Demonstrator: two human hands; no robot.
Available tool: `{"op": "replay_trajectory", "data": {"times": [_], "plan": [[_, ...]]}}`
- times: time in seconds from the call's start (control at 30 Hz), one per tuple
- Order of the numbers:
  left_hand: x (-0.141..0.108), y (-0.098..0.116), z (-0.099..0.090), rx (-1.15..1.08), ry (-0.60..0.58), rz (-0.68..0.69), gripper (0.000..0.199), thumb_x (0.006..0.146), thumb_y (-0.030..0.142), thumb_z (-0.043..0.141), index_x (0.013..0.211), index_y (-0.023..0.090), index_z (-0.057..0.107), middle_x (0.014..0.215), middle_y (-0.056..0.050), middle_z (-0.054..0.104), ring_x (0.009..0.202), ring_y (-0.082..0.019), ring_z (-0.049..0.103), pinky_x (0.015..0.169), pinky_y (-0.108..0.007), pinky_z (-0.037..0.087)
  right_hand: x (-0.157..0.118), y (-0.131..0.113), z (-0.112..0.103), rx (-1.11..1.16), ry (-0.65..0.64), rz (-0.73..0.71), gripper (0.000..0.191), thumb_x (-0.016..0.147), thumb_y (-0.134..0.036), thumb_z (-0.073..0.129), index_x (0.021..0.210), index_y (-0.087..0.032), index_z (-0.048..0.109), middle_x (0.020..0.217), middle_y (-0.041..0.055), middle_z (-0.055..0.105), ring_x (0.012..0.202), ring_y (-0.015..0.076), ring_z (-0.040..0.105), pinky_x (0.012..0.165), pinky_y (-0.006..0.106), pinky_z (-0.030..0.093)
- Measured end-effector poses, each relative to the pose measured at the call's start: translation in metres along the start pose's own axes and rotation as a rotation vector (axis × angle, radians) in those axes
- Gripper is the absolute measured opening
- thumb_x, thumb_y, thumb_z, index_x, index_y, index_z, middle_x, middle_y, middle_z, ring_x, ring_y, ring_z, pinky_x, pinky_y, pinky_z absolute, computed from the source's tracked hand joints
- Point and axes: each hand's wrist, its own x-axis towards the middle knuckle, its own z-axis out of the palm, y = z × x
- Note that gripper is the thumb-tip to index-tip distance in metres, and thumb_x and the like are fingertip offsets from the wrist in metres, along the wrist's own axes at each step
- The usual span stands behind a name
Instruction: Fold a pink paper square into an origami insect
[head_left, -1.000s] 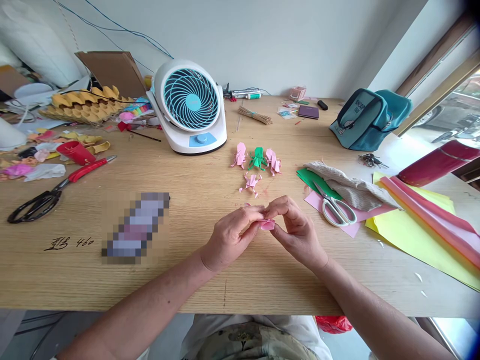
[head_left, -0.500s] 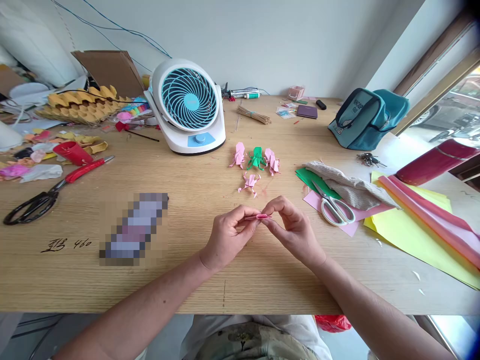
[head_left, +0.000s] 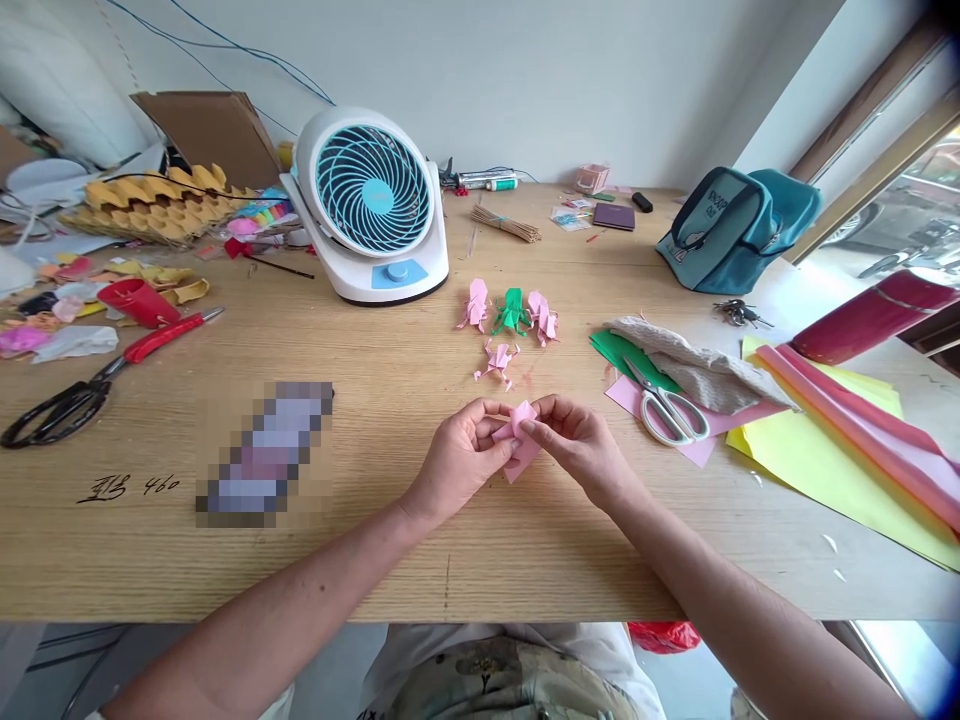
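Note:
A small folded piece of pink paper point(head_left: 523, 462) is pinched between my two hands near the front middle of the table. My left hand point(head_left: 457, 455) grips its left side, thumb across the front. On its upper right, my right hand point(head_left: 577, 440) has thumb and index finger closed on the edge. Just beyond my hands lies a pink folded-paper figure point(head_left: 497, 361). Behind that stand a green paper figure point(head_left: 512, 311) and two pink ones, one on its left point(head_left: 475, 304) and the other on its right point(head_left: 541, 317).
White-handled scissors point(head_left: 673, 416) lie on pink and green sheets beside a grey cloth point(head_left: 697, 365) at the right. Yellow paper point(head_left: 847, 480) is farther right. A fan point(head_left: 375, 200) stands behind; black-and-red scissors point(head_left: 67, 405) and a blurred rectangular object point(head_left: 266, 455) lie left.
The pink paper has turned from nearly edge-on to showing its broad face, with a part now hanging down. Both hands have shifted their grip around it. The whole view has moved slightly.

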Motion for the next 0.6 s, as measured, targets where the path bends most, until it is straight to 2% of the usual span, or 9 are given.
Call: {"op": "replay_trajectory", "data": {"times": [0.2, 0.4, 0.6], "plan": [[-0.0015, 0.0008, 0.0005, 0.011, 0.0, 0.012, 0.034, 0.079, 0.021, 0.073, 0.108, 0.016, 0.057, 0.086, -0.005, 0.077, 0.078, -0.017, 0.073, 0.065, -0.022, 0.057, -0.0008, 0.004, 0.0023, -0.063, -0.021, -0.022, 0.043, 0.075, -0.056, 0.076, 0.088, -0.017, 0.065, 0.087, 0.007, 0.074, 0.079, 0.021, 0.07, 0.074, 0.035, 0.057], [-0.0025, -0.0002, 0.0007, 0.035, 0.005, 0.026, 0.032, 0.081, 0.022, 0.072, 0.108, 0.016, 0.057, 0.085, -0.005, 0.076, 0.075, -0.015, 0.073, 0.064, -0.021, 0.057, -0.0034, -0.0006, 0.0063, -0.114, 0.015, -0.07, 0.042, 0.074, -0.06, 0.075, 0.082, -0.02, 0.066, 0.076, 0.0055, 0.072, 0.073, 0.0221, 0.07, 0.069, 0.037, 0.058], [-0.0025, -0.0027, 0.0024, 0.093, 0.012, 0.041, 0.031, 0.079, 0.019, 0.072, 0.106, 0.016, 0.058, 0.085, -0.003, 0.075, 0.073, -0.014, 0.071, 0.063, -0.02, 0.056, -0.0048, 0.0005, 0.0066, -0.141, 0.027, -0.116, 0.04, 0.076, -0.06, 0.074, 0.08, -0.021, 0.065, 0.078, 0.0054, 0.072, 0.073, 0.0217, 0.07, 0.069, 0.037, 0.058]]}}
